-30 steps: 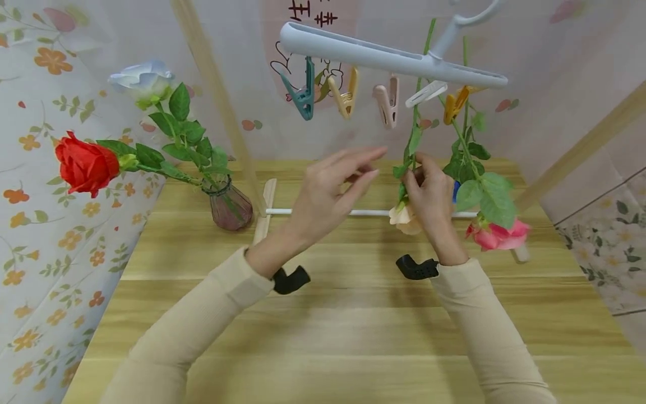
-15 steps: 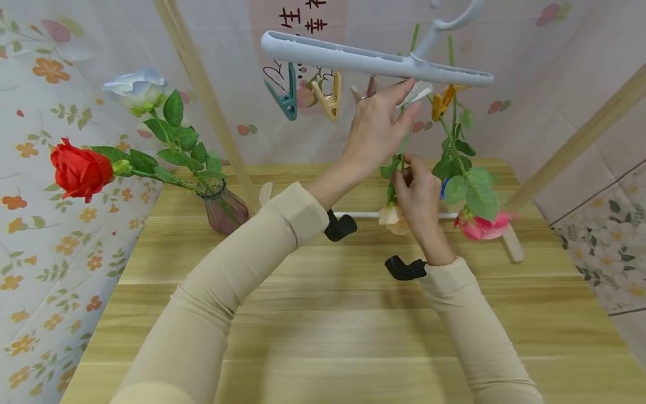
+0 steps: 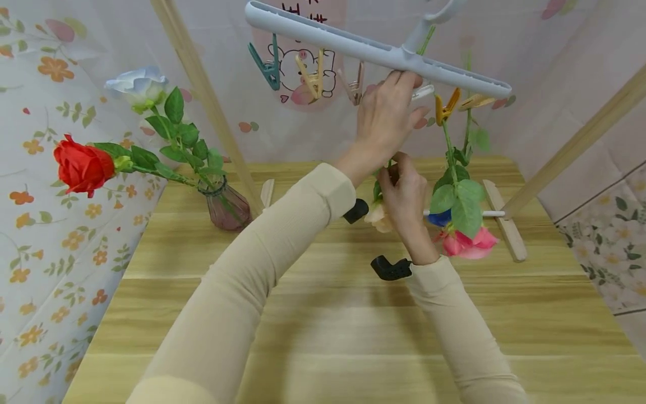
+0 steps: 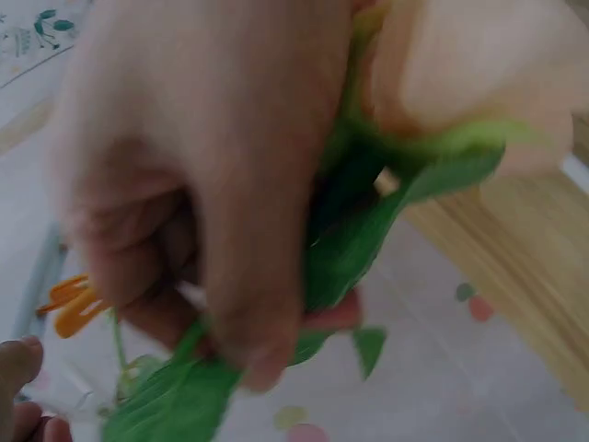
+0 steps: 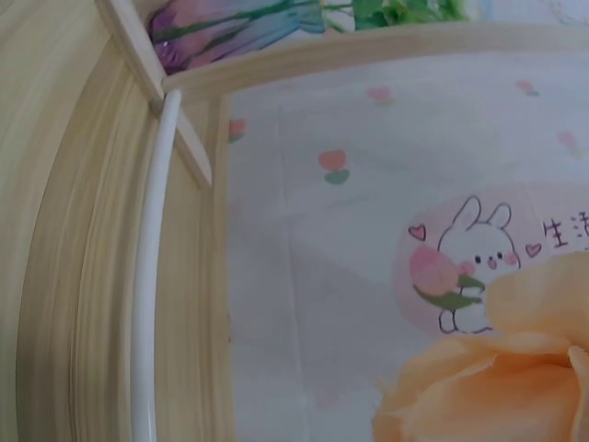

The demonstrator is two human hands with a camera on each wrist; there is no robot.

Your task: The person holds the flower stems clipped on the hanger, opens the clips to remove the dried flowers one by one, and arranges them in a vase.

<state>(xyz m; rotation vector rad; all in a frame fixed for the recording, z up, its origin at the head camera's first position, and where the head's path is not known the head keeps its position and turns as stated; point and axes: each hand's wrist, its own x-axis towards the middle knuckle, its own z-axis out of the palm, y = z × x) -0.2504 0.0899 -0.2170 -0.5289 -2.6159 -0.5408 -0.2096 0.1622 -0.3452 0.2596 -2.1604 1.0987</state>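
An upside-down peach rose (image 3: 378,219) hangs below my right hand (image 3: 406,193), which pinches its leafy stem just above the bloom. The left wrist view shows that right hand (image 4: 230,184) close up, with green leaves (image 4: 189,401) past its fingertips. My left hand (image 3: 386,115) is raised under the pale blue hanger (image 3: 353,50), around the white clip (image 3: 423,92). Its thumb lies below the clip and its fingers above; I cannot tell whether they squeeze it. The stem's end rises behind the hanger. In the right wrist view only the peach rose (image 5: 502,396) shows, no hand.
Teal (image 3: 267,64), yellow (image 3: 313,78), pink (image 3: 355,84) and orange (image 3: 446,106) clips hang from the hanger. A pink rose (image 3: 469,244) and a blue flower (image 3: 439,217) hang at right. A glass vase (image 3: 229,207) holds red and pale blue roses. Wooden posts (image 3: 580,140) flank the hanger.
My left hand has risen up and right to the white clip. The right hand keeps its pinch on the stem, shifting slightly left with the rose. The hanger now tilts more steeply.
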